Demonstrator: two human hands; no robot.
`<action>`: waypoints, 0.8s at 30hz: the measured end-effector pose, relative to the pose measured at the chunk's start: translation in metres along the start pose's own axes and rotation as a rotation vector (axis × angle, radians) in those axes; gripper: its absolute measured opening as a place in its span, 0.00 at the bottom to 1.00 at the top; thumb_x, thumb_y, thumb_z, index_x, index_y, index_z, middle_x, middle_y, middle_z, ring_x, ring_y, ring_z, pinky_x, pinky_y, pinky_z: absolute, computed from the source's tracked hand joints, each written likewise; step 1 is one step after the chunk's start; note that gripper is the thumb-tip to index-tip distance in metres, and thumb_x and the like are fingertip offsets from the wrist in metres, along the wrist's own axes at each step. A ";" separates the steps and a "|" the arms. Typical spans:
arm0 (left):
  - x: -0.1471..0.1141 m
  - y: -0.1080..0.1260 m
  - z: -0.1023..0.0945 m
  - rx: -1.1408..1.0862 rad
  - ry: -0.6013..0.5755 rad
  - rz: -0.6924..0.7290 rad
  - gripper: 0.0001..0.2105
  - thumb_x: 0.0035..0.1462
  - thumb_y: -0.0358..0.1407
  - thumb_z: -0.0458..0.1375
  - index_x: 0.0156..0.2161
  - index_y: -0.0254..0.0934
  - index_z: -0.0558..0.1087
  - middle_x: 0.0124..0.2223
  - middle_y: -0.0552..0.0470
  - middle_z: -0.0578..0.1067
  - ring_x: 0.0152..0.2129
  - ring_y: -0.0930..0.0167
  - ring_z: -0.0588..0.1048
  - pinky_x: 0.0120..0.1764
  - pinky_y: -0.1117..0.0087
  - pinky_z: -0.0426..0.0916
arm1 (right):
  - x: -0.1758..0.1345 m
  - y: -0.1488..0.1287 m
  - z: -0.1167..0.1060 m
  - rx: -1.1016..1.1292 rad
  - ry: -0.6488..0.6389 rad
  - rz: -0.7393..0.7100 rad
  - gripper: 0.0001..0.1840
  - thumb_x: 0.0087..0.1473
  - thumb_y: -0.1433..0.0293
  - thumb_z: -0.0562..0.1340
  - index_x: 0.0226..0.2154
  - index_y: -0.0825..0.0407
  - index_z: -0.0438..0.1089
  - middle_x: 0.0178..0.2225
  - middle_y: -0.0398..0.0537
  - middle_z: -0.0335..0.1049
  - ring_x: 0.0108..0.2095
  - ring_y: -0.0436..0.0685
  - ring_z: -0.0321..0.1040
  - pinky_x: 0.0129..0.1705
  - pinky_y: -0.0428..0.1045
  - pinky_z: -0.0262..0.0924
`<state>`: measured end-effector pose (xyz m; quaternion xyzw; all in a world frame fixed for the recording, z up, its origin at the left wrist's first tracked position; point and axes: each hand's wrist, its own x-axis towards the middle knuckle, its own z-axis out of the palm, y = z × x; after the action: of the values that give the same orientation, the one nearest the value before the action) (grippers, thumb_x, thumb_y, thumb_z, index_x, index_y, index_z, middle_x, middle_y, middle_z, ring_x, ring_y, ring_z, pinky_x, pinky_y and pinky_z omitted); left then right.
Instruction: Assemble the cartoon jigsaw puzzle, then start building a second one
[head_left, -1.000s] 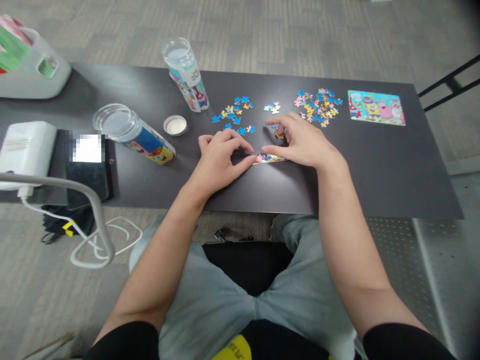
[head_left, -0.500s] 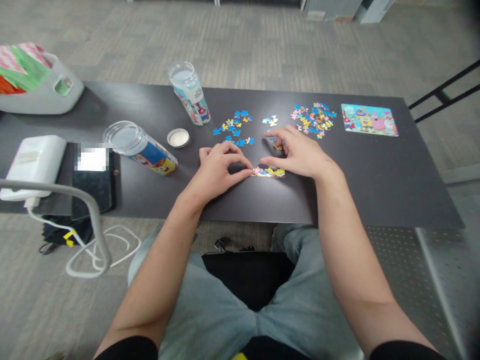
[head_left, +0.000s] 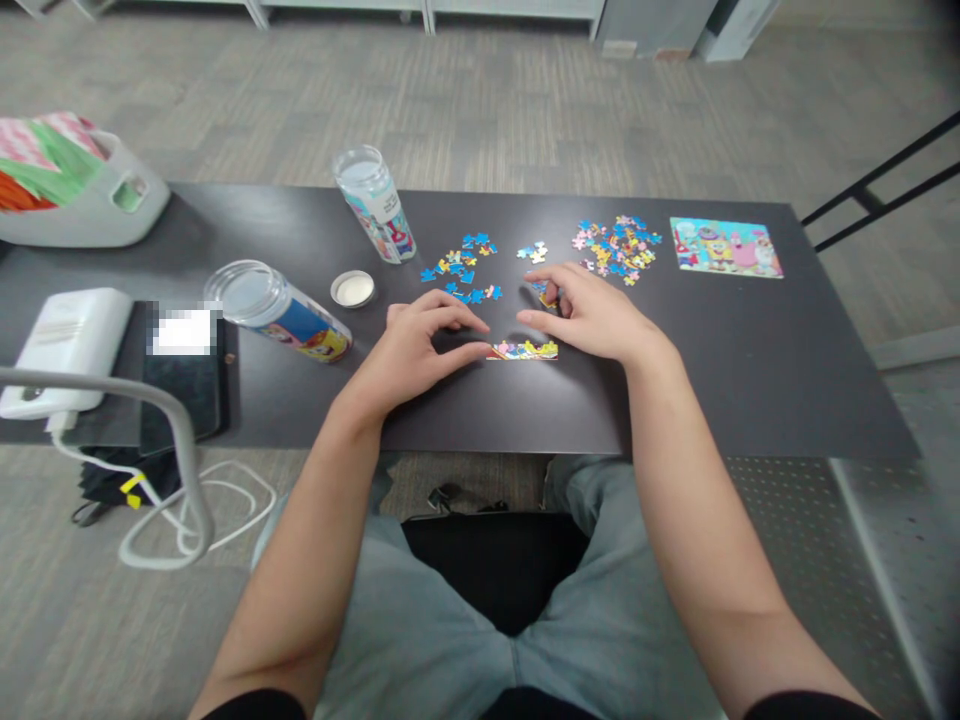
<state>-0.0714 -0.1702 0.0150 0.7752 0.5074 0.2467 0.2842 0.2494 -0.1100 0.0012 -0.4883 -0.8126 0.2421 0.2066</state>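
A short strip of joined jigsaw pieces (head_left: 523,351) lies flat on the dark table between my hands. My left hand (head_left: 427,345) is at its left end, thumb and fingers apart, the thumb tip close to the strip's edge. Above the strip's right end hovers my right hand (head_left: 589,312), its thumb and index finger spread with nothing between them. Just beyond the right fingers are some pieces (head_left: 541,288), partly hidden. Farther back lie a small cluster of pieces (head_left: 533,252), a looser group (head_left: 467,262) to the left, and a denser pile (head_left: 619,247) to the right.
A picture card (head_left: 726,248) lies at the table's right. Left of the puzzle stand two clear-topped cans, one farther (head_left: 375,205) and one nearer (head_left: 281,312), with a round lid (head_left: 352,290) between. A phone (head_left: 184,385), white adapter (head_left: 67,350) and grey basket (head_left: 112,215) occupy the left end.
My left thumb and fingers have spread apart and drawn slightly back from the strip's left end, showing its reddish tip. The right hand holds nearly the same pose. The whole view has shifted slightly.
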 end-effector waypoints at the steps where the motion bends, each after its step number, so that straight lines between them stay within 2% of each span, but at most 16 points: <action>1: 0.001 -0.002 -0.003 0.008 0.025 0.001 0.13 0.77 0.52 0.72 0.56 0.51 0.92 0.62 0.47 0.88 0.60 0.53 0.84 0.72 0.43 0.74 | 0.000 0.001 0.001 0.009 0.009 -0.002 0.34 0.75 0.44 0.76 0.72 0.47 0.84 0.57 0.58 0.84 0.44 0.69 0.78 0.54 0.65 0.74; 5: 0.009 -0.012 -0.013 0.189 0.115 0.005 0.14 0.80 0.46 0.66 0.61 0.47 0.90 0.65 0.43 0.87 0.66 0.50 0.83 0.75 0.40 0.73 | 0.003 0.005 0.003 0.030 0.026 -0.019 0.31 0.77 0.48 0.74 0.70 0.49 0.85 0.54 0.58 0.83 0.44 0.69 0.77 0.54 0.65 0.73; 8: 0.019 -0.018 -0.015 0.317 0.101 0.006 0.20 0.80 0.46 0.66 0.70 0.46 0.87 0.71 0.40 0.85 0.71 0.46 0.80 0.76 0.37 0.72 | 0.003 0.006 0.003 0.034 0.020 -0.005 0.32 0.77 0.48 0.74 0.70 0.49 0.85 0.55 0.58 0.84 0.44 0.69 0.77 0.52 0.65 0.73; 12: 0.030 -0.019 -0.011 0.371 0.063 0.019 0.26 0.82 0.46 0.64 0.77 0.43 0.84 0.77 0.36 0.82 0.75 0.43 0.77 0.76 0.36 0.73 | 0.003 0.008 0.003 0.045 0.014 -0.017 0.31 0.77 0.50 0.74 0.71 0.49 0.84 0.55 0.58 0.84 0.46 0.69 0.78 0.54 0.65 0.75; 18: 0.035 -0.026 -0.007 0.336 -0.003 0.070 0.22 0.84 0.44 0.61 0.74 0.53 0.88 0.79 0.43 0.83 0.77 0.45 0.76 0.77 0.34 0.70 | 0.004 0.013 0.003 0.075 0.039 -0.034 0.28 0.75 0.53 0.76 0.69 0.47 0.84 0.56 0.57 0.84 0.43 0.66 0.77 0.55 0.65 0.77; 24: 0.037 -0.044 -0.012 0.274 0.032 0.099 0.20 0.83 0.43 0.62 0.69 0.52 0.91 0.74 0.42 0.85 0.72 0.48 0.81 0.77 0.36 0.74 | 0.001 0.029 -0.007 0.167 0.041 0.006 0.29 0.74 0.56 0.73 0.71 0.49 0.82 0.48 0.53 0.80 0.41 0.66 0.75 0.53 0.64 0.75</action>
<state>-0.0943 -0.1199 -0.0036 0.8269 0.5018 0.2010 0.1550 0.2729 -0.0965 -0.0105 -0.4767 -0.7837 0.2995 0.2625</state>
